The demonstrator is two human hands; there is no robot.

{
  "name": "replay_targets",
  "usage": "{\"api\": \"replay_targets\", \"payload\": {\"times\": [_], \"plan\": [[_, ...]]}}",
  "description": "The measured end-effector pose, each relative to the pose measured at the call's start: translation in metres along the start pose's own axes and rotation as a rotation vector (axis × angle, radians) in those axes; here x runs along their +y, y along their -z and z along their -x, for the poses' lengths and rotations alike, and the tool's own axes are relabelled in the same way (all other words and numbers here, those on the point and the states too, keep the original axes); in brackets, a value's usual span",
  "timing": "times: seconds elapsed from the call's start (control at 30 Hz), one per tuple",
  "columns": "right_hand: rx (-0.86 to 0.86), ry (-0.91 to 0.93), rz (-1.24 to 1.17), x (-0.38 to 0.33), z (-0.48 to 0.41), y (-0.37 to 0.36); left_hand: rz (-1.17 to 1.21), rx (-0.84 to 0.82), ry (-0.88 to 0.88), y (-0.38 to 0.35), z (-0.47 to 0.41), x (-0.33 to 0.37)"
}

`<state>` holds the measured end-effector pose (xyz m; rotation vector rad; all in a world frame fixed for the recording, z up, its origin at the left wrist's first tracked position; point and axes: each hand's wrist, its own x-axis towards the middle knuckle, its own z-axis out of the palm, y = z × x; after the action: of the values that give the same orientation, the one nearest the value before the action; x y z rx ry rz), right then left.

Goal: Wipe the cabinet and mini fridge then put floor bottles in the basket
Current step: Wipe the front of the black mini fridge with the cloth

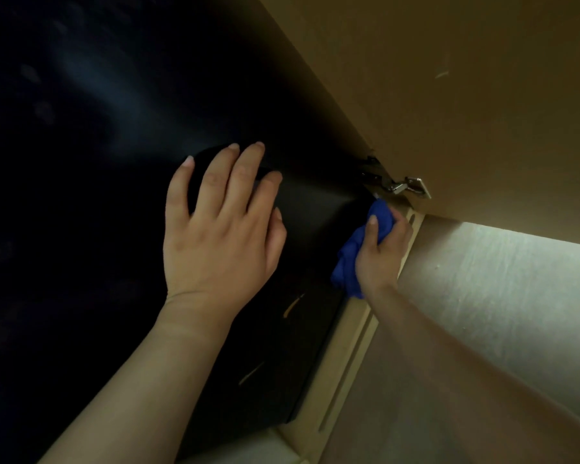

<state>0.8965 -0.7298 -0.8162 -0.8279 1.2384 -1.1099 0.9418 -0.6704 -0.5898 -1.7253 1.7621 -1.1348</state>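
The black mini fridge (98, 162) fills the left half of the view, seen from close up and dimly lit. My left hand (218, 229) lies flat on it with fingers spread, holding nothing. My right hand (380, 252) grips a bunched blue cloth (355, 252) and presses it against the fridge's right edge, just below a metal hinge (406, 187). The tan cabinet door (466, 95) hangs open above and to the right of that hand. No bottles or basket are in view.
A pale cabinet frame strip (355, 356) runs down beside the fridge's right side. To the right of it is a light textured wall (499, 296). The space between fridge and cabinet door is narrow.
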Motion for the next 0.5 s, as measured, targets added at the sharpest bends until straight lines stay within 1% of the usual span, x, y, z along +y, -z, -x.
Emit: {"api": "replay_targets", "payload": {"times": [0.07, 0.13, 0.27, 0.33, 0.4, 0.5], "plan": [[-0.003, -0.015, -0.022, -0.001, 0.004, -0.001, -0.011, 0.008, 0.000, -0.001, 0.000, 0.000], [-0.048, -0.011, -0.044, -0.003, 0.023, -0.001, -0.015, 0.017, 0.002, -0.001, 0.001, 0.000], [-0.133, 0.078, -0.073, -0.007, 0.060, 0.001, 0.001, 0.007, -0.008, 0.001, 0.000, -0.001], [-0.159, 0.093, -0.084, -0.007, 0.071, 0.002, 0.042, -0.011, -0.024, 0.004, 0.000, -0.002], [-0.160, 0.039, -0.095, -0.005, 0.079, 0.003, 0.106, -0.020, -0.024, 0.009, 0.003, -0.005], [-0.134, -0.029, -0.098, -0.006, 0.093, 0.001, 0.157, -0.031, 0.052, 0.027, 0.023, -0.013]]}}
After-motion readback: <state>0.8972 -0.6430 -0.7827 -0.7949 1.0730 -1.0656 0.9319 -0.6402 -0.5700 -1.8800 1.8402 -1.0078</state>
